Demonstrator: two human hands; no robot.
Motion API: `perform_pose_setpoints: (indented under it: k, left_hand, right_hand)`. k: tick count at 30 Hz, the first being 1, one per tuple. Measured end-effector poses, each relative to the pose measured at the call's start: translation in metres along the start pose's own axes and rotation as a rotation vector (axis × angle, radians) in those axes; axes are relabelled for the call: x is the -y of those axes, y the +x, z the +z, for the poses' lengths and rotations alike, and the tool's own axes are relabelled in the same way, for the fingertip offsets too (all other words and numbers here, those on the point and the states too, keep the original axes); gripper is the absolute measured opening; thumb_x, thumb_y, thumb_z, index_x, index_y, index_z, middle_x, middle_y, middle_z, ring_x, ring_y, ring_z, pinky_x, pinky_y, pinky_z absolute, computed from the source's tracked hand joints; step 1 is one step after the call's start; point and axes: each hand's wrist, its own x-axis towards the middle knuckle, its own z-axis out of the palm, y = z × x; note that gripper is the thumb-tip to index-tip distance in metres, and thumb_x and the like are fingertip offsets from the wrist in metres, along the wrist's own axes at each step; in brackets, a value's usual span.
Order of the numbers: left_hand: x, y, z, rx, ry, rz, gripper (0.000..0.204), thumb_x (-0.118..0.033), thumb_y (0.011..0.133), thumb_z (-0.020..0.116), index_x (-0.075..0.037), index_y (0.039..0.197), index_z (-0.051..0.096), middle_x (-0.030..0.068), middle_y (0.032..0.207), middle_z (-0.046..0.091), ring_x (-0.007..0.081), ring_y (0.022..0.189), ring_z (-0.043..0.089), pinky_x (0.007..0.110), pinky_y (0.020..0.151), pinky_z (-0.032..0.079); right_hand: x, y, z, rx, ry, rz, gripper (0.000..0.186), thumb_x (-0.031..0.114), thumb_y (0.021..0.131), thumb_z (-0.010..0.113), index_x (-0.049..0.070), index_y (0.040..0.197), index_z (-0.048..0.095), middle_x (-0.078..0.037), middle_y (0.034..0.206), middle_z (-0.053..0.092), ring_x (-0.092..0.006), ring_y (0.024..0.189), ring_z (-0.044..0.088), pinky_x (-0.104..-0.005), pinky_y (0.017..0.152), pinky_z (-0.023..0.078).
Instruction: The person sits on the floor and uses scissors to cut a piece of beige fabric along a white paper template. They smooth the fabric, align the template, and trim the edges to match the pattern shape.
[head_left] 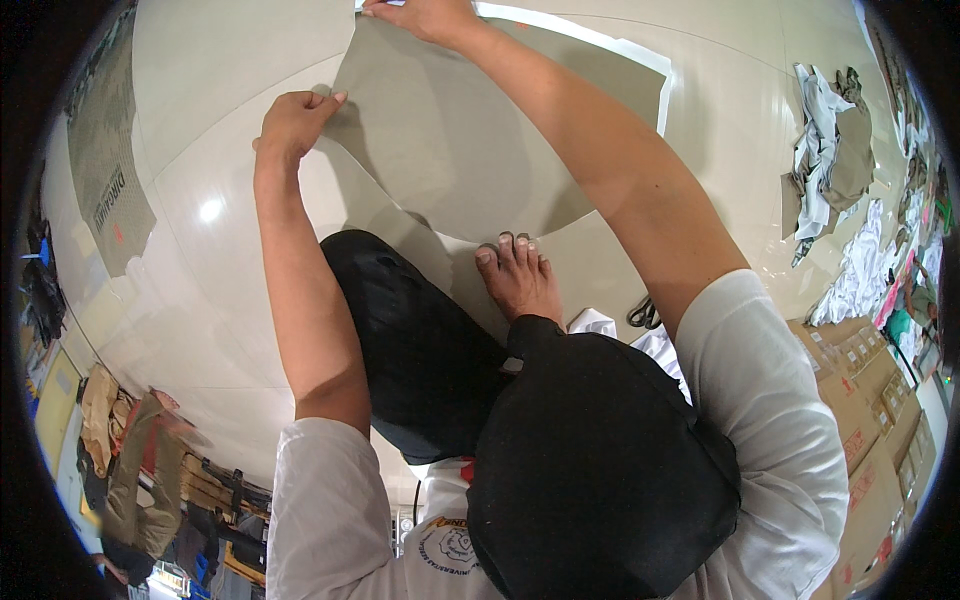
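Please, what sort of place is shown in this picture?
Probably a fabric-cutting workshop: a large brownish sheet, black-handled scissors and crumpled scraps lie on the glossy floor.

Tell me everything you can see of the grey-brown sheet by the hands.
The sheet is broad and matte, like cloth, with a curved lower edge and a small red mark near the top. It lies mostly flat on the glossy floor, a white layer showing along its upper and right edges. The left hand is at its left edge, the right hand at its upper left corner; the right forearm passes over it. Toes lie at its lower edge.
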Motion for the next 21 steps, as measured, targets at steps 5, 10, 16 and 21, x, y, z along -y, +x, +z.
perform_pose_setpoints:
  k: [5,10,16,21]
  left_hand:
    - [0.006,0.005,0.001,-0.029,-0.003,-0.012,0.051,-0.066,0.092,0.079,-0.016,0.096,0.084,0.0013,0.093,0.080,0.0245,0.095,0.071,0.063,0.107,0.039]
    - [0.015,0.013,0.000,-0.046,-0.040,-0.012,0.051,-0.066,0.092,0.079,-0.016,0.097,0.083,0.0029,0.094,0.080,0.0252,0.097,0.072,0.061,0.103,0.043]
    - [0.007,0.005,-0.001,-0.147,0.045,-0.056,0.050,-0.061,0.094,0.077,-0.016,0.114,0.080,0.0066,0.110,0.082,0.0299,0.109,0.074,0.061,0.100,0.046]
    - [-0.016,0.003,0.024,-0.639,0.123,0.257,0.052,-0.049,0.102,0.070,-0.012,0.139,0.067,0.0134,0.137,0.073,0.0372,0.129,0.067,0.067,0.106,0.045]
  right_hand:
    - [0.010,0.000,-0.001,-0.026,-0.021,0.060,0.032,0.023,0.092,0.082,0.006,0.119,0.083,-0.012,0.102,0.085,-0.0303,0.097,0.080,-0.0422,0.087,0.062]
    - [0.013,0.008,0.005,-0.046,-0.037,0.057,0.031,0.023,0.092,0.081,0.007,0.118,0.083,-0.013,0.102,0.085,-0.0313,0.093,0.082,-0.0424,0.083,0.063]
    - [0.014,0.010,0.006,-0.022,-0.073,0.073,0.037,0.020,0.094,0.080,0.001,0.126,0.078,-0.013,0.106,0.085,-0.0299,0.096,0.082,-0.0405,0.087,0.063]
    - [0.016,0.000,-0.008,-0.208,0.236,0.167,0.037,0.016,0.102,0.075,-0.002,0.135,0.073,-0.017,0.121,0.083,-0.0270,0.107,0.081,-0.0370,0.095,0.063]
